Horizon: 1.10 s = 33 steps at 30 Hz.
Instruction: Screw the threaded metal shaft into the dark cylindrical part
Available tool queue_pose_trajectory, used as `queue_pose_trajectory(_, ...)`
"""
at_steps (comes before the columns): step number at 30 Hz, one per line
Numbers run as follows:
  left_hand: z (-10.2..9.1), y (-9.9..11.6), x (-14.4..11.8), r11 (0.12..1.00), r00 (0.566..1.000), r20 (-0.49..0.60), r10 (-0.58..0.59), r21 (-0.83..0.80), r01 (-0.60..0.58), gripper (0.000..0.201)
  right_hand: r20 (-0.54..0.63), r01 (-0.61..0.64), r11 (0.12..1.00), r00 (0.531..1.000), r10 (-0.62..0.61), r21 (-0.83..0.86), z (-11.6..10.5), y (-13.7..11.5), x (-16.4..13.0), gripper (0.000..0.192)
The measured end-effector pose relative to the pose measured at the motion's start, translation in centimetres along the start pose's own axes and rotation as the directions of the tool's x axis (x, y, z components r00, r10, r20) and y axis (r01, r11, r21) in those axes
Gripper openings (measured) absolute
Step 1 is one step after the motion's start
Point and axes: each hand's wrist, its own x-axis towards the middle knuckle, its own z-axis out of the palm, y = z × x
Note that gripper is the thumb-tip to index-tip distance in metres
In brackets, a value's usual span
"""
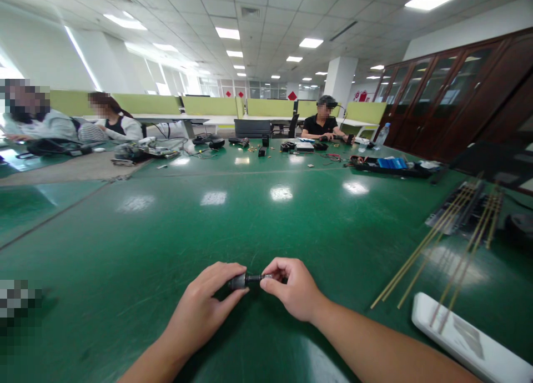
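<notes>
Between my hands, just above or on the green table (187, 222), is a small dark cylindrical tool (238, 282) lying sideways. Its thick grey-black body sits between the thumb and fingers of my left hand (208, 297). A thinner black shaft (254, 278) sticks out of that body to the right. My right hand (297, 291) pinches the far end of the shaft, where a small metallic part shows at the fingertips. The fingers partly cover both ends, so I cannot tell the tool's exact kind.
Several thin brass-coloured rods (428, 244) lie at the right, near a white plastic case (483, 344). Farther back are a black tray (366, 165) with blue items, a water bottle (381, 137) and scattered electronic parts (262, 144). A co-worker (322, 122) sits across; two people sit at the left.
</notes>
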Motion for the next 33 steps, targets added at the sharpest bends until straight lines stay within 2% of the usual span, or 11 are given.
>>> queue_pose_trajectory(33, -0.25, -0.04, 0.11, 1.0, 1.0, -0.019, -0.004, 0.009, 0.004, 0.033, -0.02, -0.014, 0.999, 1.0, 0.015, 0.044, -0.07, 0.19, 0.08, 0.012)
